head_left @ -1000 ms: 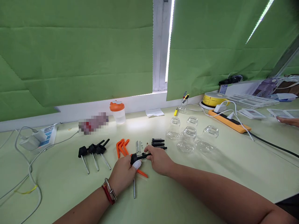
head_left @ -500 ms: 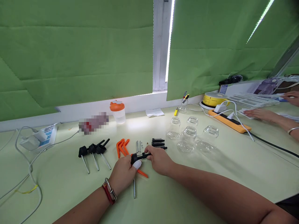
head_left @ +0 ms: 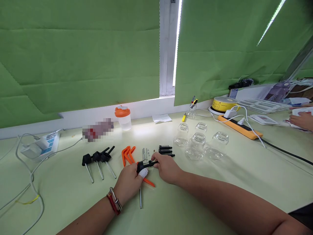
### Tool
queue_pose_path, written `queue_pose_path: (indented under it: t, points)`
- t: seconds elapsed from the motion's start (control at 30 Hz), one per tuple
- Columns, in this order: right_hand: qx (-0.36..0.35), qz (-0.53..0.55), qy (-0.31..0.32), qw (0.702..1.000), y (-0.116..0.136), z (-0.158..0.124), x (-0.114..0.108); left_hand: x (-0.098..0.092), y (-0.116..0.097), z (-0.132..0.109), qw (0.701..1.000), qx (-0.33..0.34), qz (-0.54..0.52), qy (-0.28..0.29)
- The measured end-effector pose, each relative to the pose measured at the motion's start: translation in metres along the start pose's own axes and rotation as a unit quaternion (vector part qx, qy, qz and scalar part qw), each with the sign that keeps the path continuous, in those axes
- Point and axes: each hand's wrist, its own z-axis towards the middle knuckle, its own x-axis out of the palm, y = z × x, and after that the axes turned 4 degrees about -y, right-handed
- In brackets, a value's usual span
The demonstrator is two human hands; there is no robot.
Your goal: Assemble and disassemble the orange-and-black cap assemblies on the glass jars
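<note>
My left hand (head_left: 129, 181) is closed around a black plastic head (head_left: 141, 166) with a metal rod (head_left: 140, 198) pointing down from it. A white wrap covers a fingertip of that hand. My right hand (head_left: 167, 167) pinches the slim black end at the head's right side; the fingertips hide how the parts meet. Beneath the hands lies an orange lever (head_left: 148, 182), partly covered. More orange levers (head_left: 127, 155) lie just behind my left hand. Close by are several small metal screws or pins (head_left: 144, 154) and black spring pieces (head_left: 165, 151).
Three similar black heads with rods (head_left: 99, 160) lie at left. Several clear glass jars (head_left: 195, 147) stand at right. Behind are an orange-lidded cup (head_left: 123, 118), paper (head_left: 161, 118) and an orange power strip (head_left: 239, 127). Cables (head_left: 31, 176) run along the left. A co-worker's hand (head_left: 303, 120) is at far right.
My hands and the black head stay practically in place. At far right, the co-worker's hand has drawn back to the right and now holds a white item.
</note>
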Motion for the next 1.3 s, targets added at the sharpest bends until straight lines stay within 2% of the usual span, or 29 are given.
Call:
queue_pose_path:
  t: [0.5,0.93,1.3]
  points:
    - [-0.012,-0.022,0.015,1.0,0.0018,0.0011,-0.0017,0.0008,0.0027,0.0008,1.0,0.008,-0.009,0.003]
    - [-0.015,-0.05,0.016,0.998,0.0037,0.0012,-0.0001,0.004,0.0011,0.0017,0.998,0.002,0.063,-0.01]
    - [0.01,-0.036,0.023,0.999,0.0047,0.0015,-0.0015,0.0045,0.001,0.0025,0.998,0.008,0.055,-0.008]
